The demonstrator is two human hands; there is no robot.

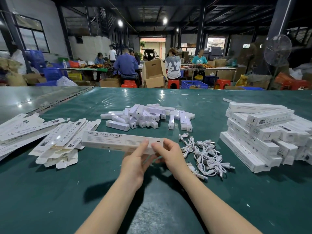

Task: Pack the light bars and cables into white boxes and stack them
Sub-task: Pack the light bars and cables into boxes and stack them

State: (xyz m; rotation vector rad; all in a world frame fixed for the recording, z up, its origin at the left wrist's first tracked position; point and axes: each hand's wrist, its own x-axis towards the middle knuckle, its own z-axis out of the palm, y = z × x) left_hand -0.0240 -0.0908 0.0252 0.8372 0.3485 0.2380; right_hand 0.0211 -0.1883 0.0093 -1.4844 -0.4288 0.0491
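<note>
At the centre of the frame, just below the middle, the person's left hand (135, 159) is holding a long white cardboard box printed "SMART SENSOR LAMP" (118, 142) above the dark green table (50, 191). One finger is lying straight along the box's front face and the others are curling underneath it. The right hand (170, 154) is gripping the same box at its right end, with the fingertips pinching the end edge. The box is running level from the hands out towards the left of the frame; whether its end flap is open or tucked cannot be told.

Above the hands, a loose heap of short white plastic light bars (146, 117) is lying on the table. Just right of the right hand, a tangle of white coiled cables (204, 154) is resting on the green surface. At the right edge, a stack of packed white boxes (263, 132) is sitting in several crossed layers. To the left of the held box, a pile of flattened white box blanks (59, 142) is spreading out, with more blanks (15, 130) fanning towards the left edge.

Across the upper part of the frame, several seated people are working at far tables beside an open brown cardboard carton (154, 74), red stools (173, 82) and blue crates (194, 84).
</note>
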